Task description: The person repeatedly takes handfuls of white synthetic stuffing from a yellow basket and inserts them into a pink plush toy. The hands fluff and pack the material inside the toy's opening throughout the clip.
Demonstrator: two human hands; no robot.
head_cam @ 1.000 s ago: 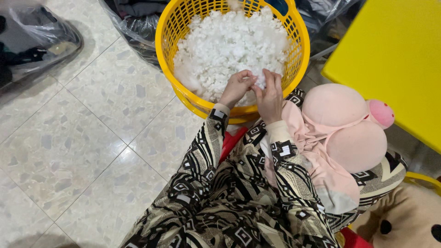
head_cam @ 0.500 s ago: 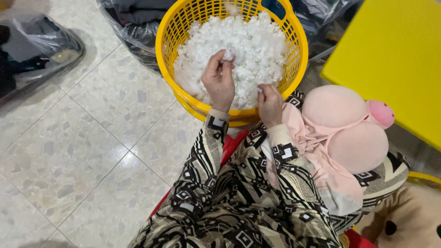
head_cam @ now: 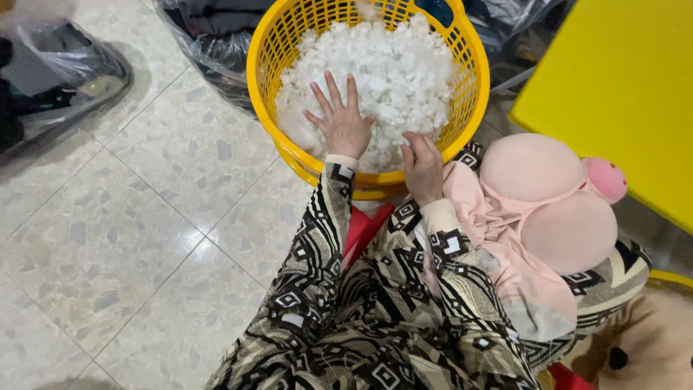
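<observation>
Underfoot, the pale speckled tile floor (head_cam: pixel 130 238) fills the left half of the view, its grout lines running diagonally. At the right edge a bright yellow bench (head_cam: pixel 621 94) cuts in at a slant. A round yellow plastic basket (head_cam: pixel 268 108) stands on the floor just ahead of the person's knees, heaped with white fluffy stuffing (head_cam: pixel 390 65). Behind it lie clear plastic bags of dark cloth (head_cam: pixel 209 43), and another bag (head_cam: pixel 65 72) sits at the upper left.

A pink plush toy (head_cam: pixel 548 209) rests across the lap on the right — two rounded lobes, a small darker pink knob at its far end, limp pink fabric trailing down over the patterned sleeve. A tan plush piece (head_cam: pixel 642 347) shows in the lower right corner.

The left hand (head_cam: pixel 341 119) lies flat on the stuffing, fingers spread wide, holding nothing. The right hand (head_cam: pixel 422 166) is at the basket's near rim, its grip narrow — fingertips pinched on a small tuft of stuffing.
</observation>
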